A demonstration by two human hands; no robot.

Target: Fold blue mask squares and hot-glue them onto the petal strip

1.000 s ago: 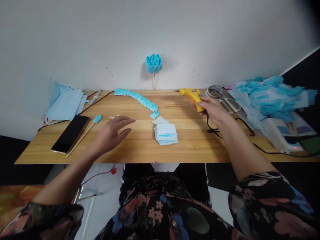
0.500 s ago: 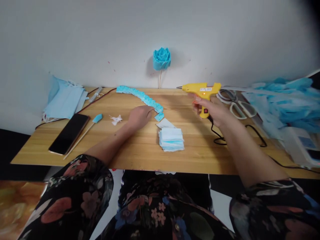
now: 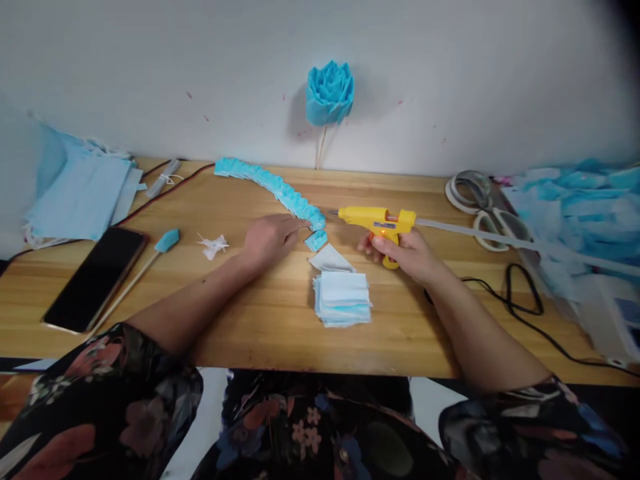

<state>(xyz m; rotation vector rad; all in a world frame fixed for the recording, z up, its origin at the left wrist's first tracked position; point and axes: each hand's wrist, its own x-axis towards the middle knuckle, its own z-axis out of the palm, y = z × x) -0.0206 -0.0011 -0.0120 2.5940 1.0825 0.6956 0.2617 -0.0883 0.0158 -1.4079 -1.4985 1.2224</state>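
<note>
My right hand (image 3: 400, 252) is closed round the handle of a yellow hot glue gun (image 3: 373, 219), a finger at its orange trigger. The gun's metal nozzle points left, close to the near end of a curved row of overlapping folded blue pieces (image 3: 270, 185). At that end my left hand (image 3: 273, 240) is closed, its index fingertip on the row; exactly what it pinches is partly hidden. One separate folded blue piece (image 3: 317, 240) lies just below. Nearer me are a pale folded piece (image 3: 331, 259) and a stack of mask-fabric squares (image 3: 343, 297).
A blue fabric rose (image 3: 330, 93) leans at the wall. Left are face masks (image 3: 80, 190), a phone (image 3: 97, 280), a stick with a blue bud (image 3: 167, 241) and white scraps (image 3: 214, 247). Right are scissors (image 3: 495, 227), tape (image 3: 470, 190), blue fabric (image 3: 585, 207) and a black cord (image 3: 510, 303).
My right hand has brought the glue gun left and down, its nozzle now near the row's end. My left hand stays at the row. The head view has shifted closer to the table.
</note>
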